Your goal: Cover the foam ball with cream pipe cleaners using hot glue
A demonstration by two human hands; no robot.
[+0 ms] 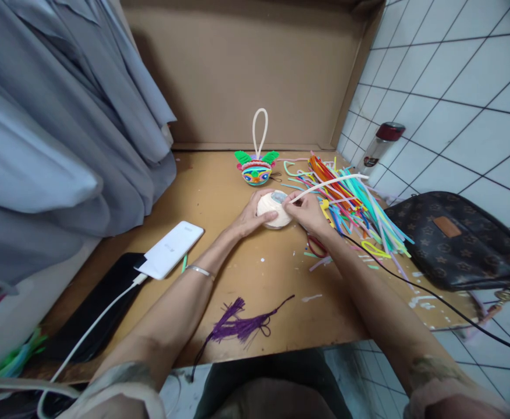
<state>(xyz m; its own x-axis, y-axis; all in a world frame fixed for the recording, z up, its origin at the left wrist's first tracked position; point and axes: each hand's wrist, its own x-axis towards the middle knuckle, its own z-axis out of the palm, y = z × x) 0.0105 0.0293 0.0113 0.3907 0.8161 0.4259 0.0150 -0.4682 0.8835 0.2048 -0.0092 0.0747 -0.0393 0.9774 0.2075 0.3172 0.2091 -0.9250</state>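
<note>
Red-lidded bottle [376,150], far right, contents indistinct; left hand [255,214] clasps cream ball [275,208], right hand [308,213] pinches white strip [328,183], lengthwise pointing far right.

A craft corner, whether in a home or a small workshop is unclear: colourful pipe cleaners [344,195] heap toward the worktop's [276,279] far right corner, purple tassels [240,329] lie by its near edge, and grey curtains [58,116] face a white-tiled wall [451,75].
</note>
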